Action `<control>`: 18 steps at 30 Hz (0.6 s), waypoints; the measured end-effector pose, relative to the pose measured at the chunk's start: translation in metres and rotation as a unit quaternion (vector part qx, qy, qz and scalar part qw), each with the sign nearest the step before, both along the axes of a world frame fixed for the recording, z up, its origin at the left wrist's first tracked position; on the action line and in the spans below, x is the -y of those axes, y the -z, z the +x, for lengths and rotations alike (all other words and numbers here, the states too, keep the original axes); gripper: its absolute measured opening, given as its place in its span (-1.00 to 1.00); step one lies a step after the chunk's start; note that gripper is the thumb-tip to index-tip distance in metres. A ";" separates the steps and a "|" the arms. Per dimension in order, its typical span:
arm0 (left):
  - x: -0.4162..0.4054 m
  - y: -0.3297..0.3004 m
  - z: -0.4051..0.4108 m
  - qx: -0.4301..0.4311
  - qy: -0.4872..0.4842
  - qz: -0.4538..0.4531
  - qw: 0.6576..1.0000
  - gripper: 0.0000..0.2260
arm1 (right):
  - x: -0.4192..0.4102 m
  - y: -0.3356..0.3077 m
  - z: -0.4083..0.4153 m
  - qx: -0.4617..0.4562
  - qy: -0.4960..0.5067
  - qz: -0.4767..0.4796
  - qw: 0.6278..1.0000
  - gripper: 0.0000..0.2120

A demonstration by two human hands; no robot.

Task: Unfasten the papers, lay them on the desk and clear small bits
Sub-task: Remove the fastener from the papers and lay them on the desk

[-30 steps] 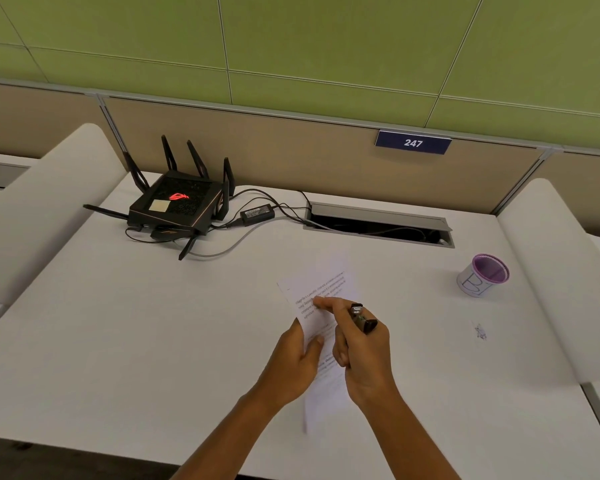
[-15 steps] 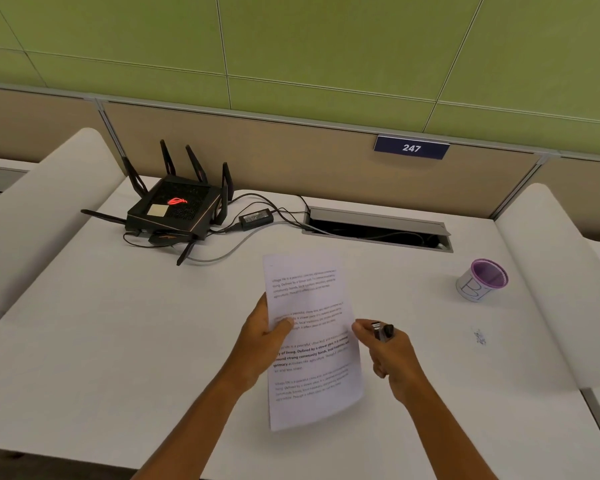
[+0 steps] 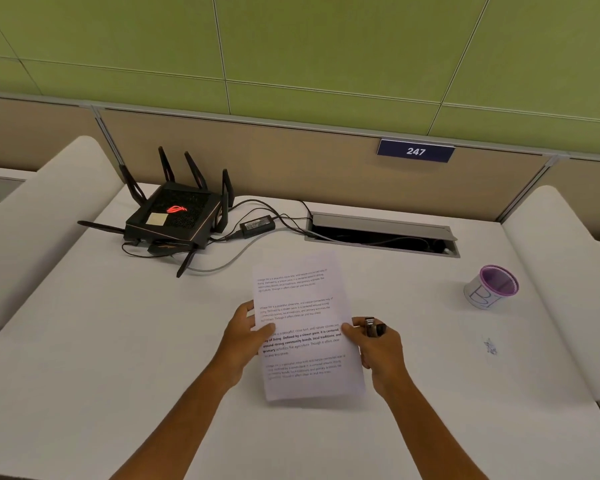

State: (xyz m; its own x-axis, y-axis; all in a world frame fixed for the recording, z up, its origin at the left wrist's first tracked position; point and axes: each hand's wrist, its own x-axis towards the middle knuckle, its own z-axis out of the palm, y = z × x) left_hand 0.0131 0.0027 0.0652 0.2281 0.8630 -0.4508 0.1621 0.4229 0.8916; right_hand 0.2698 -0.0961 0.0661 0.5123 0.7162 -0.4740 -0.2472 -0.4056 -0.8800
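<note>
The printed papers point(image 3: 302, 299) are held flat and face up just above the white desk point(image 3: 118, 358), in the middle. My left hand point(image 3: 245, 336) pinches their left edge with the thumb on top. My right hand point(image 3: 378, 344) touches their right edge with its fingertips and also grips a small dark staple remover point(image 3: 372, 327). A tiny pile of small bits point(image 3: 490, 347) lies on the desk to the right of my right hand.
A purple-rimmed white cup point(image 3: 492, 287) stands at the right. A black router point(image 3: 174, 216) with antennas and its cables sits at the back left. An open cable slot point(image 3: 381, 233) lies behind the papers. Padded dividers flank the desk on both sides.
The papers went from edge-on and partly hidden between my hands to flat and face up. My right hand moved off, then came back to the right edge.
</note>
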 end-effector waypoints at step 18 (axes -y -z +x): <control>-0.125 0.050 0.015 -0.218 0.064 0.132 0.965 -0.54 | -0.112 0.053 -0.016 0.030 0.014 -0.080 0.996 -0.86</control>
